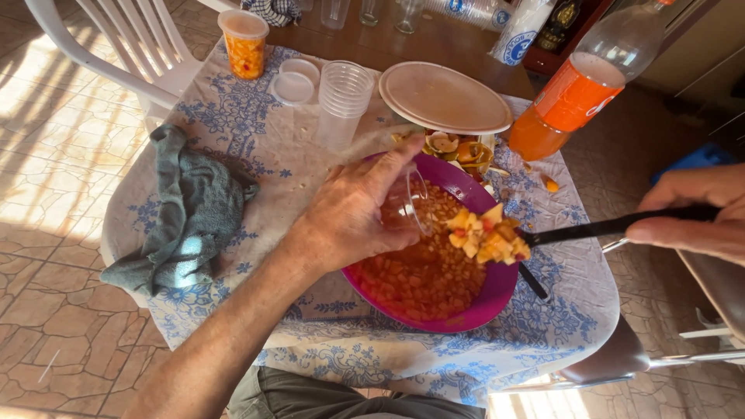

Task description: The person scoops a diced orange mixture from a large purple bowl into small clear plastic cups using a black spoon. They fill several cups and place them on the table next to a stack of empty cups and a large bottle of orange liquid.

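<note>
Left hand fingers wrap a clear cup over the purple bowl; right hand fingers pinch a loaded ladle.

Orange soda bottle far right, blue-printed cup sleeve behind

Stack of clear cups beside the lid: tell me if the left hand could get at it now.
Probably not at once: the left hand already holds a clear cup over the purple bowl. The stack of clear cups itself stands unblocked nearby.

Right hand cut by frame edge; clear cup half hidden behind left hand
</note>
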